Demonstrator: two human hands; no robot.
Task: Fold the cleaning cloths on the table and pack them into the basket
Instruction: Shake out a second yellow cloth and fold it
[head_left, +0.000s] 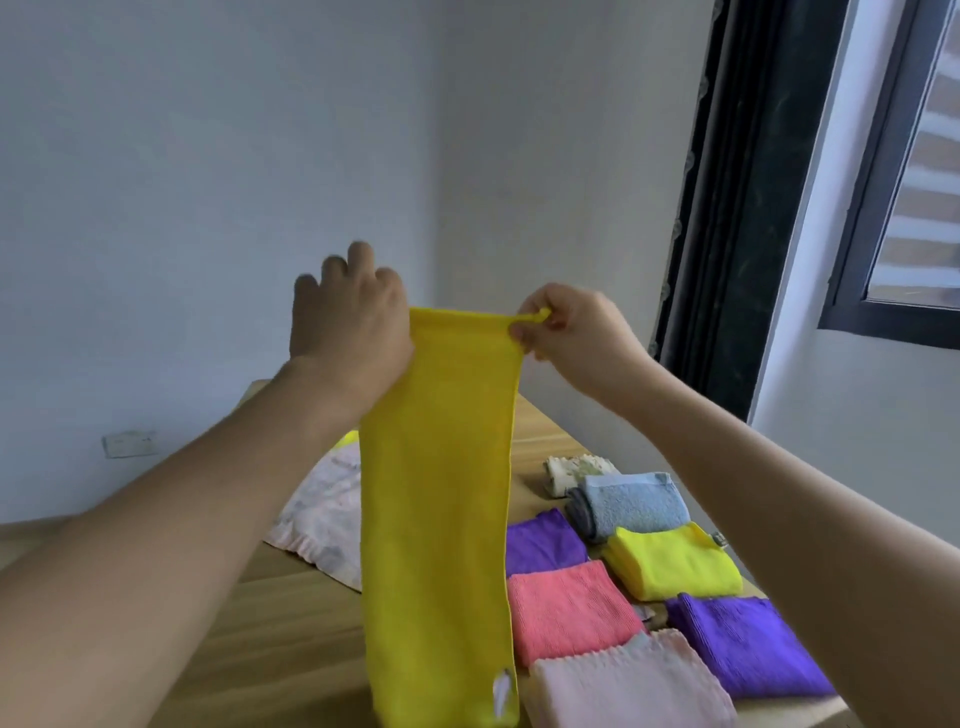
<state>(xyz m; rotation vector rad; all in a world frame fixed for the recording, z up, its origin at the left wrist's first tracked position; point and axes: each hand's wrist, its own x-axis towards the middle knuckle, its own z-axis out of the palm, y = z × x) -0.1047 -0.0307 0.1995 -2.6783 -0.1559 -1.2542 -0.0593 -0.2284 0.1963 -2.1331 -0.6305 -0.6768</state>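
The yellow cloth (439, 519) hangs lengthwise in the air over the wooden table (291, 623), folded into a long strip. The right hand (571, 332) pinches its top right corner; the left hand (348, 322) seems to grip the top left corner, though its fingers are blurred. To the right, folded cloths (623, 582) lie in rows, and farther left lies an unfolded pale pink cloth (322, 514).

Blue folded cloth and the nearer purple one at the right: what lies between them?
In the head view, a folded yellow-green cloth lies on the table between the blue cloth and the purple cloth.
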